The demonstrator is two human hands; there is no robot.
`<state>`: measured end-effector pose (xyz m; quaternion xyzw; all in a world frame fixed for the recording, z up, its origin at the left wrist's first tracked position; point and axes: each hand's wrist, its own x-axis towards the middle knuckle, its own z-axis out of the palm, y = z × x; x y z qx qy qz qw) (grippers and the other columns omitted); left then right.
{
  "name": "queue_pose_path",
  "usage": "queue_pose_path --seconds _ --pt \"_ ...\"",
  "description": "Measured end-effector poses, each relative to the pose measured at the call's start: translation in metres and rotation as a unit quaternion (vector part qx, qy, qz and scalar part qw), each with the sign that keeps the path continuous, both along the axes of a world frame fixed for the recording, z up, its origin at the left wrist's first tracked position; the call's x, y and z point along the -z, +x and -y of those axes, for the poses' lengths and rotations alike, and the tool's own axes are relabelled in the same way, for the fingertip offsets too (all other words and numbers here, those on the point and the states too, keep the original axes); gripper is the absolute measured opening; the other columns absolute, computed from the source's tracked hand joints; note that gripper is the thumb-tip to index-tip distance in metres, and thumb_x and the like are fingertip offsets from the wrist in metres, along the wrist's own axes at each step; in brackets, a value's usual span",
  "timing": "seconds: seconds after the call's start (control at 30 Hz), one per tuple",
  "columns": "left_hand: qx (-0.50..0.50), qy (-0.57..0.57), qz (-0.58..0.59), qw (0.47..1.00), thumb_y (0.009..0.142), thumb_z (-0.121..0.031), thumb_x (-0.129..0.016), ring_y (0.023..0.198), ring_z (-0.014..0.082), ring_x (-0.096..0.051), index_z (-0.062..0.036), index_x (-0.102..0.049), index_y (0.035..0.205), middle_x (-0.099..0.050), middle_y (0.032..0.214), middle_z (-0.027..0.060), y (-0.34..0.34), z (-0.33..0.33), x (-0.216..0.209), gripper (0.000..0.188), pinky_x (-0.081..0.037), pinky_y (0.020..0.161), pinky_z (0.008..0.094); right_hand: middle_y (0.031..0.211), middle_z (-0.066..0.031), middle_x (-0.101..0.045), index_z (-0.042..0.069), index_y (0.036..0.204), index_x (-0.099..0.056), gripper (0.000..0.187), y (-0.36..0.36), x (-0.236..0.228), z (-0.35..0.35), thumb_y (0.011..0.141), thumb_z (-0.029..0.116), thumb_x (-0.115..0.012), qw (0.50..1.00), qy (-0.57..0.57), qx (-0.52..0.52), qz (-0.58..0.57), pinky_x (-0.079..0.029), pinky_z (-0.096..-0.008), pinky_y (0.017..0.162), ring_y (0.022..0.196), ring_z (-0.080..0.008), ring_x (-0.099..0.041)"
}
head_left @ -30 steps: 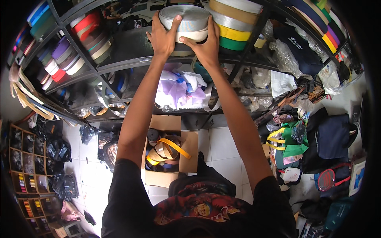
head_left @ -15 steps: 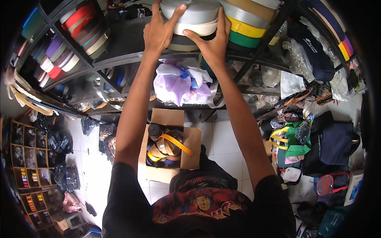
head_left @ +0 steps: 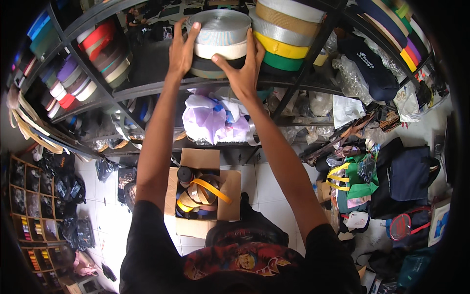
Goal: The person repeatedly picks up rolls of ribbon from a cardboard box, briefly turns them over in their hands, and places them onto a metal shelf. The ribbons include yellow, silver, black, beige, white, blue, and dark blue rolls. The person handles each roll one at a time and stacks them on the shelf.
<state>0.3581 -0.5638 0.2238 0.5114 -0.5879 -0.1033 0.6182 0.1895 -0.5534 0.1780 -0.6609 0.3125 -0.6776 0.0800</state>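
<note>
The rolls [head_left: 220, 49] stand stacked between left hand [head_left: 182, 55] and right hand [head_left: 243, 74]. Both grasp the sides, thumbs [head_left: 221, 62] in front.

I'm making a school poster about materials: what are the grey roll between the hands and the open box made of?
The grey roll looks like woven synthetic webbing, perhaps nylon: it's finely ribbed and slightly shiny. The open box seems plain, matt cardboard: brown with flat, folded flaps.

The grey webbing roll [head_left: 219, 32] looks woven, with a slight sheen; the white roll [head_left: 218, 51], matt cloth; the box [head_left: 196, 228] (flaps [head_left: 230, 196] included), dull cardboard; the floor tiles [head_left: 270, 182], smooth.
</note>
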Motion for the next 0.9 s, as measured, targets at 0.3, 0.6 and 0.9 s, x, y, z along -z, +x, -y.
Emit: queue_pose_path --seconds 0.3,0.6,0.9 --pt "-0.047 0.058 -0.019 0.997 0.091 -0.072 -0.034 0.113 0.0451 -0.058 -0.0199 -0.029 0.15 -0.063 0.116 0.0281 -0.028 -0.008 0.0 0.079 -0.041 0.1 0.0478 0.137 -0.0234 -0.041 -0.001 0.147 -0.032 0.112 -0.004 -0.003 0.016 0.061 0.04 -0.091 1.0 0.004 -0.003 0.004 -0.038 -0.0454 0.108 0.129 -0.037 -0.043" --pt "-0.092 0.068 -0.024 0.993 0.093 -0.072 -0.025 0.122 0.0431 -0.055 -0.0273 -0.028 0.151 -0.06 0.127 0.0232 -0.04 -0.008 0.005 0.073 -0.037 0.105 0.0479 0.142 -0.0241 -0.039 -0.002 0.148 -0.027 0.133 -0.021 -0.003 0.012 0.042 0.036 -0.096 0.997 0.008 -0.028 -0.065 -0.037 -0.0447 0.11 0.133 -0.0393 -0.041" --pt "-0.112 0.034 -0.005 0.993 0.092 -0.071 -0.032 0.108 0.0462 -0.06 -0.0203 -0.025 0.153 -0.064 0.113 0.0284 -0.036 0.005 0.012 0.079 -0.042 0.097 0.0512 0.147 -0.0241 -0.035 0.001 0.15 -0.024 0.127 -0.018 -0.007 0.015 0.049 0.032 -0.095 0.996 0.049 -0.03 -0.075 -0.035 -0.0443 0.112 0.136 -0.0381 -0.038"
